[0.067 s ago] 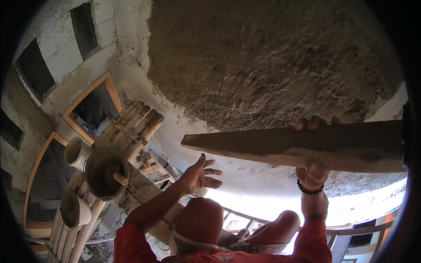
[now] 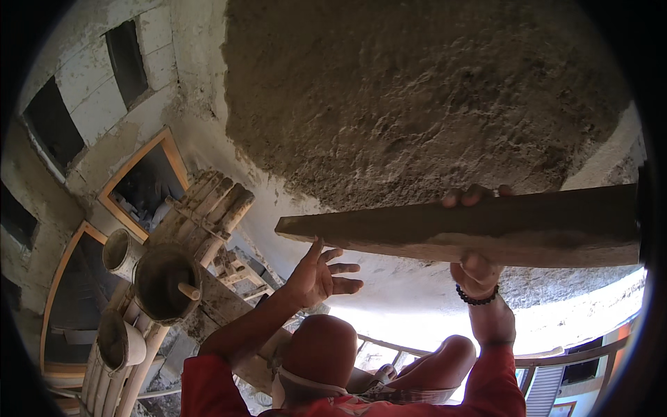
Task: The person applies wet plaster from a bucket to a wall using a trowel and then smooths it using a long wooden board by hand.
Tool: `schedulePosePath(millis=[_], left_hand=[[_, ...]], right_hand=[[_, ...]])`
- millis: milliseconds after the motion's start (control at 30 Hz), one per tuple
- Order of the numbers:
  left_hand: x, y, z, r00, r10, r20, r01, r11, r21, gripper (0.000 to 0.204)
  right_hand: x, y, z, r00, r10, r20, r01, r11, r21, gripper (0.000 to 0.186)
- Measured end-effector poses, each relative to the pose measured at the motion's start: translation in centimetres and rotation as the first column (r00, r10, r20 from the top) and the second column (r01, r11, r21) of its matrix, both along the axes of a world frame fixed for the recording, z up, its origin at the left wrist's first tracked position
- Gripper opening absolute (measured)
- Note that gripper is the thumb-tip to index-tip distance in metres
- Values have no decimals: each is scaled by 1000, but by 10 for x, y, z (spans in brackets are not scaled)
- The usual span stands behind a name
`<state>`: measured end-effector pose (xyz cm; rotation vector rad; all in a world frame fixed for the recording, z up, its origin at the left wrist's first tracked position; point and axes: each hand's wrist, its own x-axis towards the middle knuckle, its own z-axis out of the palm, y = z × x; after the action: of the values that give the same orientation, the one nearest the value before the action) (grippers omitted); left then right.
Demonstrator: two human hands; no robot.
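Note:
A long grey-brown plasterer's straightedge (image 2: 389,233), smeared with mortar, stretches from the middle to the right rim, tapering in view toward its left end. My right hand (image 2: 479,271), with a dark bead bracelet at its wrist, grips it: fingers over the far edge, thumb and palm on the near edge. My left hand (image 2: 323,276) is spread just below the left end, holding nothing. Its thumb meets the lower edge in the picture; I cannot tell whether it touches. Beyond the board lies a rough patch of wet brown plaster (image 2: 417,97).
Pole scaffolding (image 2: 215,205) stands on the left. On it are a wide mortar pan (image 2: 149,309) with a wooden handle in it, and two buckets, one behind (image 2: 117,251) and one in front (image 2: 132,347). Wood-framed openings (image 2: 174,156) lie farther left. A railing (image 2: 549,361) runs at lower right.
The straightedge and my right hand have shifted a little left. My left hand has risen toward the board's left end, its fingers still spread. The whole view has also shifted slightly.

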<state>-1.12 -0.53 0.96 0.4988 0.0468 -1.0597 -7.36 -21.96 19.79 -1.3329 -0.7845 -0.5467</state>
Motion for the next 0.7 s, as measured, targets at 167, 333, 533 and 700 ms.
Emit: schedulePosePath(millis=[167, 333, 533, 700], left_hand=[[19, -35, 41, 856, 460, -235, -489, 869, -78, 45], [63, -35, 23, 730, 613, -301, -647, 762, -19, 28], [113, 17, -41, 672, 724, -154, -717, 689, 109, 27], [143, 2, -78, 643, 758, -113, -717, 647, 258, 27]], right_hand=[[-7, 5, -12, 1000, 18, -14, -17, 999, 52, 90], [-29, -17, -9, 937, -348, -17, 346, 936, -70, 96], [-130, -47, 16, 492, -814, -308, 794, 276, 541, 54], [-155, -135, -141, -121, -886, -448, 970, -10, -242, 45]])
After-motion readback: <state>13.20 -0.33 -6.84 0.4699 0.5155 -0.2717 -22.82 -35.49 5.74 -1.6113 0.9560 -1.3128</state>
